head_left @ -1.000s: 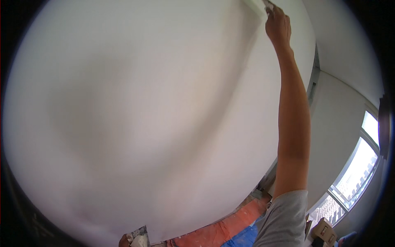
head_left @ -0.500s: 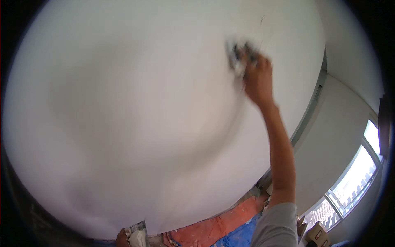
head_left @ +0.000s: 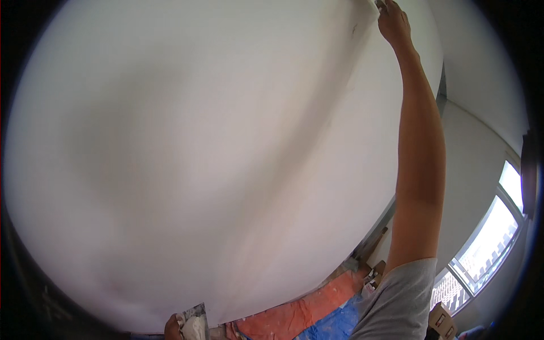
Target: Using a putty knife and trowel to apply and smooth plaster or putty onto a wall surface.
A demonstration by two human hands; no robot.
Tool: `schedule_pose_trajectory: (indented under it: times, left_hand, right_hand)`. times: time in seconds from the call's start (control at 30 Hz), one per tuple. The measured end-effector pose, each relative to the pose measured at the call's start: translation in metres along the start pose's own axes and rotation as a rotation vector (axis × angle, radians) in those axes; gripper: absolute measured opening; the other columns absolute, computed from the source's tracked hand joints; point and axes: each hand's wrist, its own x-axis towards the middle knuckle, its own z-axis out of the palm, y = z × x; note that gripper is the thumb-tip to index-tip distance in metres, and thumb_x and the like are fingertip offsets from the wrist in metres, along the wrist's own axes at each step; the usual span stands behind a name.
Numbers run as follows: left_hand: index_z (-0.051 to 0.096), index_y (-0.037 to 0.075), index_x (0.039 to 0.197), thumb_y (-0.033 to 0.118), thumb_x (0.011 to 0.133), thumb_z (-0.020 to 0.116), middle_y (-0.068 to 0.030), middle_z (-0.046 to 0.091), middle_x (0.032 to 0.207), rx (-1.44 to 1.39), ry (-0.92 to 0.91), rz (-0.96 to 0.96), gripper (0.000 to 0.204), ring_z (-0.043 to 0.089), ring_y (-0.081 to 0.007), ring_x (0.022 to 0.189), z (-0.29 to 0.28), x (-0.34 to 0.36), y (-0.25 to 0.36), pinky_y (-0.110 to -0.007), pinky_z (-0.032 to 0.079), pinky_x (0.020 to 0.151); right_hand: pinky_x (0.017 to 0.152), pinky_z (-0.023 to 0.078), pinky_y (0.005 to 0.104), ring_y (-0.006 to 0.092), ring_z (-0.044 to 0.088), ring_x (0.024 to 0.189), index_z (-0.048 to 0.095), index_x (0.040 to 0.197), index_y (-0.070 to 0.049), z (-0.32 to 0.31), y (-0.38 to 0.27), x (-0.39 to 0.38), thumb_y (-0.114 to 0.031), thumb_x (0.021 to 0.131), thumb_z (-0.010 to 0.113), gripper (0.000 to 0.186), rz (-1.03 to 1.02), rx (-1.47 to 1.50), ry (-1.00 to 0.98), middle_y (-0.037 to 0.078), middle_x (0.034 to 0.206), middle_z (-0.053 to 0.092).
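A large white wall (head_left: 226,147) fills most of the view. At its upper right, my right hand (head_left: 395,25) is closed around a putty knife (head_left: 380,4), with the arm stretched up. Only a small dark part of this tool shows; the rest is cut off by the top edge. Left of the hand, a short dark mark (head_left: 355,28) shows on the wall. Low in the view, my left hand (head_left: 172,327) grips a flat metal scraper (head_left: 199,310). A lump of white putty (head_left: 194,327) lies on the blade, and the hand is partly cut off below.
Along the wall's foot lie an orange sheet (head_left: 294,310) and a blue sheet (head_left: 333,323). Cardboard boxes (head_left: 442,321) stand at the lower right, below a bright window (head_left: 488,243). Another wall (head_left: 473,170) lies beyond the right edge of this one.
My right hand has moved up and to the right along the wall with the putty knife, the arm now more extended. My left hand has shifted slightly right, still holding the scraper.
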Motion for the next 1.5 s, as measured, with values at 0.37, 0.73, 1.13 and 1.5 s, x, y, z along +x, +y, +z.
schedule_pose_trajectory:
  times: [0.37,0.73,1.13,1.5]
  left_hand:
    - [0.062,-0.001,0.107,0.009,0.082,0.065,-0.0102,0.066,0.100,0.616,0.020,0.405,0.027,0.066,-0.0223,0.092,0.020,-0.014,0.026,-0.035,0.053,0.084]
    - [0.066,-0.001,0.106,0.010,0.084,0.068,-0.0125,0.065,0.100,0.582,-0.084,0.274,0.025,0.065,-0.0247,0.094,0.019,-0.002,0.041,-0.036,0.051,0.086]
    - [0.057,0.003,0.116,0.016,0.102,0.040,-0.0101,0.065,0.108,-0.152,-0.017,0.116,0.025,0.067,-0.0221,0.097,0.037,0.012,0.025,-0.038,0.057,0.085]
    - [0.055,0.002,0.124,0.023,0.104,0.042,-0.0111,0.065,0.118,-0.222,0.030,0.071,0.033,0.067,-0.0243,0.104,0.075,-0.005,0.033,-0.038,0.057,0.090]
  right_hand:
    - [0.106,0.046,0.0448,0.0363,0.051,0.120,0.054,0.145,-0.020,0.026,-0.051,-0.139,0.003,0.089,0.055,0.061,-0.145,-0.252,-0.167,0.012,0.140,0.052]
    - [0.108,0.038,0.0580,0.0298,0.049,0.121,0.068,0.128,-0.031,0.001,-0.230,-0.398,-0.020,0.085,0.067,0.045,-0.158,0.032,-0.536,0.005,0.139,0.051]
    - [0.099,0.045,0.0469,0.0382,0.057,0.112,0.064,0.120,-0.003,-0.147,-0.421,-0.551,-0.003,0.085,0.060,0.036,0.607,0.908,-0.571,0.019,0.126,0.062]
    - [0.100,0.045,0.0489,0.0394,0.056,0.117,0.068,0.120,-0.011,-0.190,-0.405,-0.582,0.000,0.073,0.070,0.049,0.438,0.842,-0.849,0.015,0.134,0.059]
